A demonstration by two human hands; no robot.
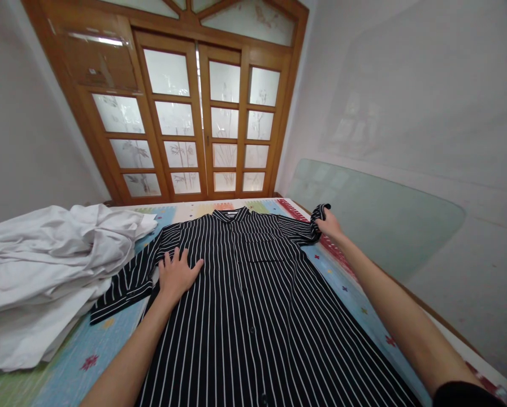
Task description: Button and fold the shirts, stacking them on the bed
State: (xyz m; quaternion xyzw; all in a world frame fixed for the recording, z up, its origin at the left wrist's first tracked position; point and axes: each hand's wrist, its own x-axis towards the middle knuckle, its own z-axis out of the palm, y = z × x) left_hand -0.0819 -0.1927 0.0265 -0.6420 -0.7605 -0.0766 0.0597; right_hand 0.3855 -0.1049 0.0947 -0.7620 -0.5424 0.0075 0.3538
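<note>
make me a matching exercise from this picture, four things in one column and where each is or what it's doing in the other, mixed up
1. left hand
2. right hand
3. white cloth
4. doors

A. lies heaped beside the striped shirt
B. stand at the back, wood with glass panes
C. grips the end of a sleeve
D. is laid open on the striped shirt

Pairs: 1-D, 2-C, 3-A, 4-B

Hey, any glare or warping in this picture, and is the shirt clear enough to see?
In the head view, the frosted door panes glow bright; a white streak of glare crosses the upper left; the wooden door frame splays toward the top, suggesting wide-angle distortion; the striped shirt reads clearly beside the left hand, its stripes distinct.
</note>
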